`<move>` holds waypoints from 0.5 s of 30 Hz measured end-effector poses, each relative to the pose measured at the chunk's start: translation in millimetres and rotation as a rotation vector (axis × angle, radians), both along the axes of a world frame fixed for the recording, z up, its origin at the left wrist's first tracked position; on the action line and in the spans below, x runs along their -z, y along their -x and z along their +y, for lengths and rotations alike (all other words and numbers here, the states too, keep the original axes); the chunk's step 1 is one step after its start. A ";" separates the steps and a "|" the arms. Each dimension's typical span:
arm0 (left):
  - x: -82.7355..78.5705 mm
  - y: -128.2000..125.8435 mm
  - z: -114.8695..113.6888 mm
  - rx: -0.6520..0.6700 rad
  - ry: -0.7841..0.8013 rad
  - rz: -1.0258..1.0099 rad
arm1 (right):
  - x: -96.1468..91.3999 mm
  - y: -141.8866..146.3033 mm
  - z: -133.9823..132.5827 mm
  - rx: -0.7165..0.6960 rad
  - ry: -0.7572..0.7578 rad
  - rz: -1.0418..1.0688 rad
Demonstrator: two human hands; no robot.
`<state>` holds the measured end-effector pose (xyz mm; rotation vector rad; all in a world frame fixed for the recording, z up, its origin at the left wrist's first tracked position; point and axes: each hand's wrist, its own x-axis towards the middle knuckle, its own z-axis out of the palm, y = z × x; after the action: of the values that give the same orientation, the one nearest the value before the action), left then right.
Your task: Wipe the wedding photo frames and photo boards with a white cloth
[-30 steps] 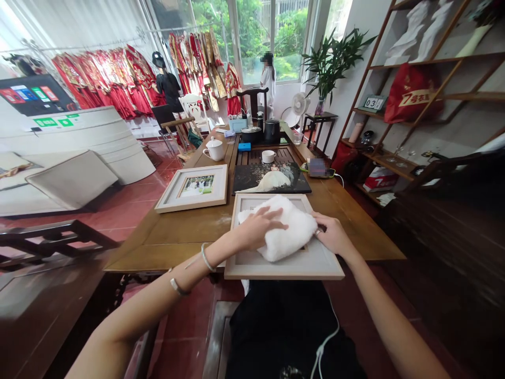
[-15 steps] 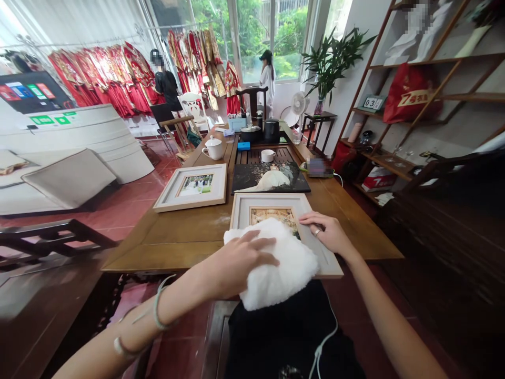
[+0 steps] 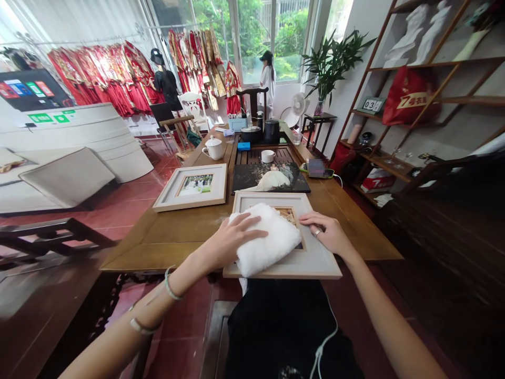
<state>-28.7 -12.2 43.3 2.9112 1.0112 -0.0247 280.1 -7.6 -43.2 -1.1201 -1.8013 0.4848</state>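
A pale wooden picture frame [image 3: 315, 263] lies flat at the near edge of the wooden table [image 3: 177, 237]. My left hand [image 3: 229, 239] presses a fluffy white cloth [image 3: 268, 242] onto the frame's glass, fingers stretched across the cloth. The cloth covers most of the framed picture; only its far right corner shows. My right hand [image 3: 329, 231], wearing a ring, rests flat on the frame's right border, fingers spread.
A second framed photo [image 3: 193, 187] and a dark unframed print [image 3: 270, 178] lie further along the table, with a white teapot [image 3: 214, 148], cup and tea tray behind. Shelves stand at right. Red garments hang on a rack at the back, and a person stands by the window.
My left hand dragged the cloth toward me off the frame's near edge, then pushed it back up onto the glass. My right hand stayed on the frame's right side.
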 end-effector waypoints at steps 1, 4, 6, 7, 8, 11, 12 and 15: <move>0.5 0.0 3.4 -0.004 -0.011 -0.003 | -0.2 0.2 -0.2 0.000 0.001 -0.001; 0.2 -1.4 13.0 0.032 -0.026 -0.009 | -0.4 0.4 -0.5 0.005 0.006 -0.007; -0.1 -3.2 19.6 0.050 -0.043 -0.011 | -0.6 0.2 -0.5 0.008 0.007 -0.014; 0.0 -4.2 22.6 0.050 -0.057 -0.005 | -0.6 0.0 -0.4 0.006 0.008 -0.018; 0.3 -5.5 25.4 0.044 -0.076 0.005 | -0.6 -0.3 -0.3 0.004 0.010 -0.022; 1.9 -11.0 32.3 0.022 -0.139 0.051 | 0.0 -1.2 0.1 -0.001 0.015 -0.026; 2.5 -13.5 34.4 0.009 -0.164 0.067 | 0.4 -1.4 0.3 0.000 0.015 -0.026; 3.6 -21.9 41.6 -0.062 -0.271 0.110 | 1.8 -1.8 0.9 0.005 0.011 -0.016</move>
<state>-6.8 29.4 39.6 3.1490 1.2091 -0.0484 281.9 -6.8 -45.0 -1.1384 -1.8111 0.4846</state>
